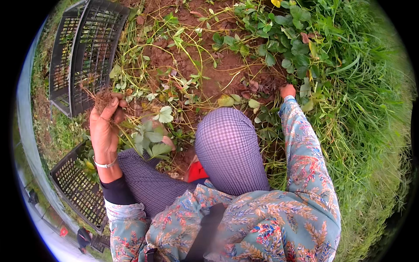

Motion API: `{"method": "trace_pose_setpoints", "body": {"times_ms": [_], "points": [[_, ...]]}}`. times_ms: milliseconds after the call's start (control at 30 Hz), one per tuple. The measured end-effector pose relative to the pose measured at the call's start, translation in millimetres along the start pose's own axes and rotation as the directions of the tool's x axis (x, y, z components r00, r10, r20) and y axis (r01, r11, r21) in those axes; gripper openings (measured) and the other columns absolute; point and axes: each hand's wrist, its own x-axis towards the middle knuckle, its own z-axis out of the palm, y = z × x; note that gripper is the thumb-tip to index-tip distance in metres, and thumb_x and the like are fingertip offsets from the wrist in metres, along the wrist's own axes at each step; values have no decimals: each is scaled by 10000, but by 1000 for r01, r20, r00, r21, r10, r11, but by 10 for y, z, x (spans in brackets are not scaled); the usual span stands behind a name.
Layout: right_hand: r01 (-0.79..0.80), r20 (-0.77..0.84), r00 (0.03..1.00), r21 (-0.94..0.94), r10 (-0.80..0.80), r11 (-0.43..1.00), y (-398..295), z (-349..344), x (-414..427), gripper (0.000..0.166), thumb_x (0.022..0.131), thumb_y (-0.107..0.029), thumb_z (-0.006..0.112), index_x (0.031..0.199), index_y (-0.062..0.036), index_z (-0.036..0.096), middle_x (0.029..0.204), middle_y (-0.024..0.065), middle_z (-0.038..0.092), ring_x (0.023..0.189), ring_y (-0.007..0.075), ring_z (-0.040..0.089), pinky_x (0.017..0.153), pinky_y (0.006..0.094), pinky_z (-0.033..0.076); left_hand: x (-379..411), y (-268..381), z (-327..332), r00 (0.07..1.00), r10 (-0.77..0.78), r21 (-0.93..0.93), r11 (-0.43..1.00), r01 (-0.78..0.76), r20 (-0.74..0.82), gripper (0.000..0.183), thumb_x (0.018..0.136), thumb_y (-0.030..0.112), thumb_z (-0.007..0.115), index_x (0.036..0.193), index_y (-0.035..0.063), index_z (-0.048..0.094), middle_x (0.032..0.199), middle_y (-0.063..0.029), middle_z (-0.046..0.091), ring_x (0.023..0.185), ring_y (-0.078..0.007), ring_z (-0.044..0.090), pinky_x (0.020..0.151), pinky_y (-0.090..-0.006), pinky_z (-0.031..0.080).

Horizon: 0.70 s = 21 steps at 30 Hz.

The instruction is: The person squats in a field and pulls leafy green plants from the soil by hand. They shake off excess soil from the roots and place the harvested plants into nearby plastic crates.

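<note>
My left hand [105, 126] is raised at the left, closed around an uprooted strawberry plant [104, 99]. Brown soil-clad roots stick out above the fingers, and green toothed leaves [161, 149] hang down to the right of the palm. At the right, my right hand [287, 90] reaches down to the base of the leafy strawberry plants [296, 54] growing in the bed. Leaves and dry debris hide its fingers, so its grip cannot be made out. Between the hands lies reddish-brown soil [212, 78] strewn with thin runners and small leaves.
A black plastic crate [95, 49] stands tilted at the upper left. Another black crate [78, 186], with leafy plants in it, sits beside my left arm. Tall grass [363, 108] lines the right side. My bent knee [229, 147] rises in the middle. A person [84, 238] is far off, lower left.
</note>
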Motion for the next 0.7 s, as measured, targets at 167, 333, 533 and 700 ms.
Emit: {"method": "trace_pose_setpoints", "body": {"times_ms": [167,333,533,700], "points": [[-93,76,993,89,87,992,-190,40,-1,350,688,-276,587,873,21,606,908,195,588,852,334,566,754,389,447,3,-16,80,1000,-17,24,1000,17,25,157,778,102,557,893,-4,547,730,-53,571,522,-58,390,481,-173,298],[-131,206,972,61,116,989,-200,-16,144,342,709,-259,563,909,16,597,972,202,568,911,354,538,796,411,421,9,-59,81,999,-33,62,998,32,13,177,788,114,546,913,-10,537,756,-57,544,522,-66,399,478,-181,304],[-233,187,960,132,207,963,-336,35,208,292,722,-230,553,884,6,609,965,202,575,896,364,546,779,416,432,-20,-90,106,998,-56,58,997,57,-22,149,777,82,551,898,-6,548,747,-70,585,520,-57,411,484,-171,314],[-153,129,981,54,145,987,-77,623,506,262,735,-239,522,796,-5,625,886,180,596,840,350,562,743,407,445,18,-68,149,999,-40,32,999,39,15,144,779,70,545,896,-14,547,762,-78,586,557,-65,440,486,-174,320]]}}
